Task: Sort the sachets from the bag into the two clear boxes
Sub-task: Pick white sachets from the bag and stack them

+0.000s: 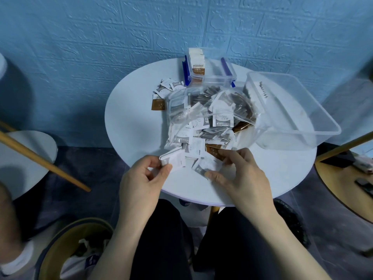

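Observation:
A clear plastic bag (203, 110) full of white and brown sachets lies in the middle of the round white table (133, 126). My left hand (141, 178) pinches a small stack of white sachets (174, 159) at the bag's near left edge. My right hand (240, 172) pinches a white-and-grey sachet (201, 168) on the table beside a brown sachet (215, 151). A small clear box with blue clips (212, 75) at the back holds upright brown sachets. A large clear box (292, 110) stands at the right with no sachets visible in it.
Several loose sachets (164, 91) lie on the table left of the bag. A blue wall rises right behind the table. Another round table (30, 156) and a wooden pole (44, 162) are on the left, a waste bin (72, 249) is by my left knee, and a wooden table (347, 182) is to the right.

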`<state>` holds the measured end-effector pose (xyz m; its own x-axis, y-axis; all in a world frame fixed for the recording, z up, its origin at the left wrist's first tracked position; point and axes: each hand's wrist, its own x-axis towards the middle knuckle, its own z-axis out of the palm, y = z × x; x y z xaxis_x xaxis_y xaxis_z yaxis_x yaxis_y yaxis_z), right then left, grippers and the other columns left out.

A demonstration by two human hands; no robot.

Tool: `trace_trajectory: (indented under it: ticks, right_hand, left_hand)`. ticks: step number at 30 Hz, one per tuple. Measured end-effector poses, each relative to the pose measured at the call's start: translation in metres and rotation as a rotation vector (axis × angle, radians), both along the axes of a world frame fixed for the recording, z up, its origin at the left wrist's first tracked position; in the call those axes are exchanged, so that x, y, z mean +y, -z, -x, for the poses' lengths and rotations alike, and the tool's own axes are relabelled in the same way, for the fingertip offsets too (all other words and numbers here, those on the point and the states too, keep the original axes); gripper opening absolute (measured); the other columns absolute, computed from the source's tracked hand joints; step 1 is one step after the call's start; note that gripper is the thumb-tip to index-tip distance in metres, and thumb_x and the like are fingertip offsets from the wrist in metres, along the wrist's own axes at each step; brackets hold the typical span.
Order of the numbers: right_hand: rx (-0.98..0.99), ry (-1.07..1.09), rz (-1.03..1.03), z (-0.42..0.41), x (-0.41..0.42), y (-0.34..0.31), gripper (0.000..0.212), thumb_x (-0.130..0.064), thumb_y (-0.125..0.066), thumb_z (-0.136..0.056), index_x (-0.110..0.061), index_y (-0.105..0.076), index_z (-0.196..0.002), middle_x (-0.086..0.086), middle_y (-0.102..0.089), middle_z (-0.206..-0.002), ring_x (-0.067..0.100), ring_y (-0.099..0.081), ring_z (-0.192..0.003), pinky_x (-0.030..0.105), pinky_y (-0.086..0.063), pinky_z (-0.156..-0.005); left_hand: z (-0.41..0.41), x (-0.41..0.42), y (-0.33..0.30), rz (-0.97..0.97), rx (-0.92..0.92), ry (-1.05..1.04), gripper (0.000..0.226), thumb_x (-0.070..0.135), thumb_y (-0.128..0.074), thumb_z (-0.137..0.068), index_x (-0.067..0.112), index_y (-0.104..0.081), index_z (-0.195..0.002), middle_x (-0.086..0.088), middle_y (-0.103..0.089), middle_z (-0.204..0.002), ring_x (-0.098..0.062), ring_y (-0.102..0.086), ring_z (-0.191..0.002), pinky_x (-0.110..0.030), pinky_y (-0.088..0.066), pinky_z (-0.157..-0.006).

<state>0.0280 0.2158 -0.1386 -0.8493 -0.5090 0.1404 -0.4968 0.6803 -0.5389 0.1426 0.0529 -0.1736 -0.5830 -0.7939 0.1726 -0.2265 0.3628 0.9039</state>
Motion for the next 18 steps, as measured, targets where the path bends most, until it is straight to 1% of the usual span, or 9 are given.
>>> trace_trajectory:
  ticks: [2, 5, 7, 9, 10, 12, 15, 17, 18]
  right_hand:
    - [0.039, -0.003, -0.052, 0.001, -0.004, 0.0, 0.058, -0.059, -0.071, -0.07, -0.031, -0.059, -0.12, -0.006, -0.046, -0.109, 0.023, -0.059, -0.086, 0.031, -0.039, -0.062]
    - [0.019, -0.006, -0.023, 0.0, -0.008, 0.0, 0.047, -0.052, -0.076, -0.069, -0.028, -0.062, -0.107, -0.009, -0.044, -0.106, 0.022, -0.058, -0.084, 0.03, -0.039, -0.062]
    - [-0.023, -0.007, 0.023, 0.0, -0.008, 0.0, 0.038, -0.045, -0.079, -0.07, -0.026, -0.06, -0.097, -0.011, -0.044, -0.104, 0.02, -0.057, -0.084, 0.032, -0.041, -0.063]
    - [-0.044, -0.004, 0.053, -0.001, -0.008, 0.001, 0.036, -0.041, -0.079, -0.07, -0.026, -0.057, -0.094, -0.012, -0.045, -0.103, 0.02, -0.057, -0.085, 0.032, -0.042, -0.064]
    - [-0.04, -0.005, 0.05, -0.001, -0.008, 0.001, 0.039, -0.041, -0.079, -0.07, -0.026, -0.056, -0.096, -0.011, -0.045, -0.105, 0.021, -0.057, -0.086, 0.033, -0.042, -0.064]
    - [-0.021, -0.01, 0.004, -0.002, -0.009, 0.001, 0.05, -0.046, -0.078, -0.069, -0.025, -0.054, -0.108, -0.009, -0.046, -0.112, 0.023, -0.057, -0.091, 0.033, -0.041, -0.065]
    - [-0.028, -0.01, -0.047, -0.001, -0.011, -0.001, 0.064, -0.048, -0.078, -0.069, -0.026, -0.052, -0.123, -0.006, -0.05, -0.119, 0.025, -0.058, -0.101, 0.037, -0.047, -0.073]
    - [-0.083, -0.007, -0.021, 0.001, -0.012, -0.003, 0.061, -0.042, -0.078, -0.069, -0.026, -0.054, -0.123, -0.005, -0.056, -0.118, 0.024, -0.058, -0.103, 0.037, -0.047, -0.079]
    - [-0.098, -0.008, -0.006, 0.002, -0.011, -0.003, 0.053, -0.039, -0.077, -0.071, -0.026, -0.057, -0.119, -0.004, -0.059, -0.114, 0.025, -0.058, -0.102, 0.036, -0.046, -0.078]
  left_hand:
    - [0.0, -0.001, 0.001, 0.0, -0.01, 0.001, 0.017, 0.027, -0.075, -0.08, 0.03, -0.061, -0.072, 0.022, -0.052, -0.049, 0.001, -0.047, -0.046, -0.013, -0.033, -0.045]
    - [0.0, 0.0, -0.001, 0.039, -0.012, 0.009, 0.017, 0.026, -0.075, -0.081, 0.03, -0.061, -0.072, 0.025, -0.053, -0.052, 0.0, -0.047, -0.046, -0.013, -0.033, -0.045]
    - [-0.001, 0.001, -0.003, 0.14, -0.034, 0.004, 0.016, 0.028, -0.074, -0.081, 0.033, -0.06, -0.074, 0.029, -0.052, -0.056, -0.003, -0.046, -0.048, -0.02, -0.033, -0.046]
    - [-0.001, 0.002, -0.006, 0.244, -0.049, 0.004, 0.009, 0.028, -0.075, -0.08, 0.028, -0.065, -0.078, 0.026, -0.052, -0.057, -0.005, -0.043, -0.048, -0.023, -0.031, -0.049]
    - [0.001, 0.002, -0.006, 0.26, -0.036, 0.015, 0.008, 0.027, -0.075, -0.079, 0.024, -0.067, -0.08, 0.023, -0.05, -0.057, -0.004, -0.043, -0.05, -0.023, -0.032, -0.051]
    - [0.005, 0.004, -0.004, 0.227, 0.0, 0.061, 0.009, 0.024, -0.076, -0.078, 0.021, -0.069, -0.083, 0.018, -0.053, -0.064, -0.003, -0.047, -0.055, -0.02, -0.037, -0.054]
    - [0.012, 0.008, 0.001, 0.154, 0.041, 0.117, 0.009, 0.023, -0.074, -0.079, 0.019, -0.07, -0.087, 0.014, -0.058, -0.07, 0.001, -0.049, -0.058, -0.014, -0.039, -0.057]
    - [0.015, 0.009, 0.003, 0.132, 0.063, 0.125, 0.008, 0.022, -0.074, -0.08, 0.02, -0.069, -0.086, 0.016, -0.06, -0.07, 0.001, -0.05, -0.059, -0.012, -0.04, -0.058]
    - [0.015, 0.008, 0.004, 0.118, 0.077, 0.123, 0.009, 0.021, -0.075, -0.08, 0.022, -0.068, -0.085, 0.018, -0.06, -0.068, 0.002, -0.051, -0.059, -0.011, -0.041, -0.057]
